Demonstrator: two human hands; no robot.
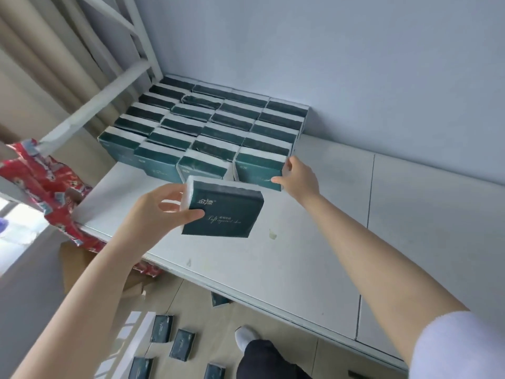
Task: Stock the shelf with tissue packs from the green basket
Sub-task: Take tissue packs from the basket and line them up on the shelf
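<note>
Held tissue pack (222, 212): dark green plastic film, smooth with a soft sheen, pale print; white on its side.
Shelved tissue packs (207, 127): the same green film, lightly wrinkled on top, white edges.
Shelf (314, 214): white board, smooth and matt, with a few faint stains.
Shelf frame (93, 105): white painted metal bars.
Wall (328, 50): pale, matt paint.
Curtain (41, 64): beige cloth, matt, in folds.
Red wrapping (49, 181): glossy printed film, crinkled.
Floor (202, 310): smooth beige tiles.

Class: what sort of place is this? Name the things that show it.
Probably a shop or stockroom: identical tissue packs ranged in rows on a white shelf, spare packs on the floor below.
</note>
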